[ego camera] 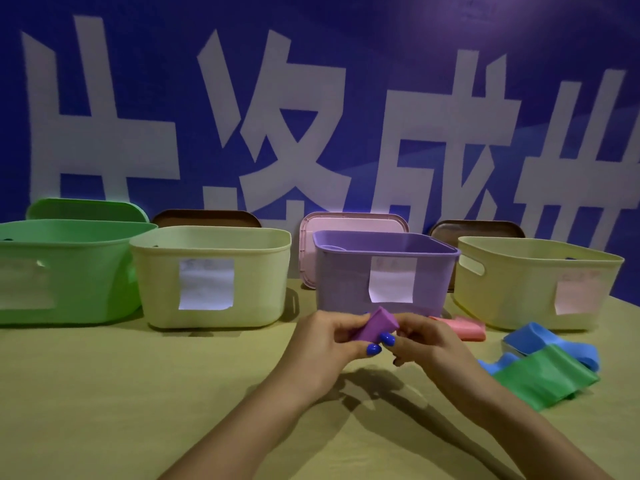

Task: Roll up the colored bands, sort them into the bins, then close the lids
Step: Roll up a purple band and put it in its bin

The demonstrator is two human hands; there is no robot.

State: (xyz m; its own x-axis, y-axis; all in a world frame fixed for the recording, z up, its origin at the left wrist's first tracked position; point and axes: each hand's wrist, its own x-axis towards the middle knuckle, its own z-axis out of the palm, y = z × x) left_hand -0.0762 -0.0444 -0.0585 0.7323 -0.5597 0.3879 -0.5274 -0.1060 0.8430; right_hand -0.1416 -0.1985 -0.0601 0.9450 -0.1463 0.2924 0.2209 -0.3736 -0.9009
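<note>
You held the rolled purple band (375, 326) tilted at frame centre. Pink (460, 327), blue (533, 337) and green (547, 375) bands lay unrolled at right. Green (69, 271), cream (211, 275), purple (384, 268) and second cream (533, 282) bins stood open, lids (353, 223) leaning behind.

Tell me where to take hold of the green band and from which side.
Probably pinch the green band at its near end, coming from above on the right: it lies flat on the table, its far end overlapping the blue band, so that end lifts free.
</note>
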